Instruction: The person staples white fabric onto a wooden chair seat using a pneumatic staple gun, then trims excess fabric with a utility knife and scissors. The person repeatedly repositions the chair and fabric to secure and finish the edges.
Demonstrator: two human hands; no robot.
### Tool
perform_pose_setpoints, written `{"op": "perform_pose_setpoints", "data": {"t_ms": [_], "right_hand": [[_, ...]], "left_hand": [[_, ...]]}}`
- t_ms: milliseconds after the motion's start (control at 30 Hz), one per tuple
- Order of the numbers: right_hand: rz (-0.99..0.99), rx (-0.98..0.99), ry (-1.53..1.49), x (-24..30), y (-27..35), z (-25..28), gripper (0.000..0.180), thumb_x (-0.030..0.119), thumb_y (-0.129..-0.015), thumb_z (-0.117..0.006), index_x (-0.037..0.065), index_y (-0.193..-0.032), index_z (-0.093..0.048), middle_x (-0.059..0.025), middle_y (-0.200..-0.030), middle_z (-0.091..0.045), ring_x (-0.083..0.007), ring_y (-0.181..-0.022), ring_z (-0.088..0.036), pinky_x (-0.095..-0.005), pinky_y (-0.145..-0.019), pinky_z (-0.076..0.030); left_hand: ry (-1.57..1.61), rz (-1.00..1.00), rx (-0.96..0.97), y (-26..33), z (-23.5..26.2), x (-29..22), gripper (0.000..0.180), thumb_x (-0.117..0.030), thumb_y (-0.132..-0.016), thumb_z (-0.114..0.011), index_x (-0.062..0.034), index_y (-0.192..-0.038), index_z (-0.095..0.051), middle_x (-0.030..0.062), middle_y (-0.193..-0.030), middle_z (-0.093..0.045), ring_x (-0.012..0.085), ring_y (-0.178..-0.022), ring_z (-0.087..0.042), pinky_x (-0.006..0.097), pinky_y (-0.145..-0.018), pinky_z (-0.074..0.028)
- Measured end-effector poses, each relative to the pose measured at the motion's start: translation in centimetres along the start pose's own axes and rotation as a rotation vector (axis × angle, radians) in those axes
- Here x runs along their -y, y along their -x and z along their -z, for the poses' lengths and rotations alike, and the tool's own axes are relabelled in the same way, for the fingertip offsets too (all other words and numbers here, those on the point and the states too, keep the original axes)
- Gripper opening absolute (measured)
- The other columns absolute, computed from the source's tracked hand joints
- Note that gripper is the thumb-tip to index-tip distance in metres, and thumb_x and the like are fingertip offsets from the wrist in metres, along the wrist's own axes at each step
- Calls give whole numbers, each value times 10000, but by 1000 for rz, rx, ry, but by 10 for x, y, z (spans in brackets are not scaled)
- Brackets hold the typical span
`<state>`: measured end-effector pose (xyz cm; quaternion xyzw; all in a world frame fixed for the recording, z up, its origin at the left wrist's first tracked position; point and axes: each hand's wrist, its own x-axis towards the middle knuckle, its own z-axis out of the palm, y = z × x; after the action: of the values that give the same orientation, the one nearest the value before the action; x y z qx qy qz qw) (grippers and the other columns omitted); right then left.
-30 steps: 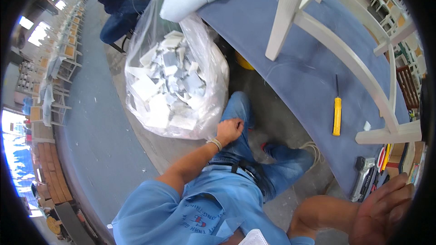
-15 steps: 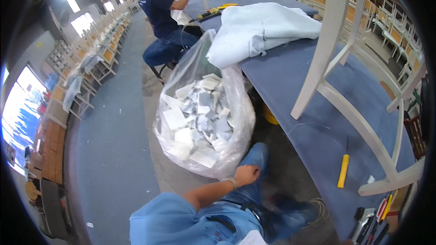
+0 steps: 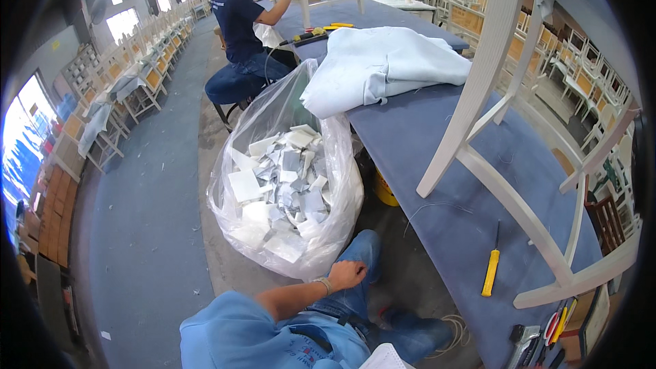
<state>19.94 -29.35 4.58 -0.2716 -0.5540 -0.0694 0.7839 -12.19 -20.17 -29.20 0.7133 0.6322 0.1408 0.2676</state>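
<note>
My left hand [image 3: 347, 275] rests on my jeans near the knee, its fingers curled closed with nothing visible in them. A cord or band circles that wrist. My right hand is out of view. Just beyond the left hand stands a large clear plastic bag [image 3: 350, 181], full of white and grey foam-like scraps [image 3: 290, 178]. On the blue-covered table [image 3: 410, 137] to my right, a pale wooden chair frame [image 3: 476, 82] lies with its legs raised. A yellow-handled screwdriver [image 3: 490, 273] with a thin shaft lies beside the frame.
Folded pale-blue fabric [image 3: 389, 61] hangs over the table edge. Hand tools [image 3: 536, 345] are bunched at the near right corner. A seated co-worker [image 3: 239, 27] handles another chair ahead. Rows of chairs [image 3: 140, 75] line the left aisle. A yellow container [image 3: 385, 191] sits under the table.
The view has shifted, so the bag, table and chair frame sit a little lower and further left. My left hand stays closed on the leg.
</note>
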Motion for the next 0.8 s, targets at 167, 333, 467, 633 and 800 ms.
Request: {"op": "perform_pose_setpoints", "data": {"t_ms": [167, 333, 467, 633, 800], "right_hand": [[-507, 191, 727, -70, 67, 40, 478, 331, -964, -624, 55, -1354, -598, -175, -1374, -602, -303, -1317, -545, -425, -1128, -376], [-446, 707, 1246, -96, 109, 16, 504, 249, -952, -607, 49, -1411, -552, -188, -1433, -563, -367, -1342, -506, -521, -1162, -312], [-444, 579, 1093, -103, 116, 33, 419, 228, -948, -594, 93, -1345, -604, -146, -1355, -617, -367, -1263, -546, -534, -1102, -361], [-508, 423, 821, -79, 111, 27, 393, 122, -942, -630, 46, -1326, -601, -153, -1260, -658, -325, -1124, -629, -456, -1029, -444], [-745, -107, 166, -13, 134, 48, 518, 134, -971, -653, 35, -1448, -478, -144, -1233, -660, -236, -1070, -661, -389, -919, -536]], "left_hand": [[73, -11, -25, 5, 6, 5, 280, -346, -951, -582, -160, -1065, -758, 149, -869, -745, 348, -772, -722, 494, -729, -573], [717, 121, -222, -17, 21, -10, 304, -288, -1002, -614, -42, -1138, -731, 82, -794, -722, 173, -673, -684, 335, -660, -565], [931, -208, -446, -61, 125, -78, 289, -180, -1033, -605, -21, -1268, -656, 64, -947, -685, 105, -780, -648, 270, -679, -566], [815, -615, -766, -146, 275, -160, 465, -240, -1063, -562, -31, -1472, -493, 90, -1189, -655, 140, -1003, -621, 285, -850, -500], [890, -785, -499, -211, 315, -271, 591, -484, -1075, -436, -13, -1418, -529, 121, -1145, -667, 176, -1010, -634, 312, -903, -509]]}}
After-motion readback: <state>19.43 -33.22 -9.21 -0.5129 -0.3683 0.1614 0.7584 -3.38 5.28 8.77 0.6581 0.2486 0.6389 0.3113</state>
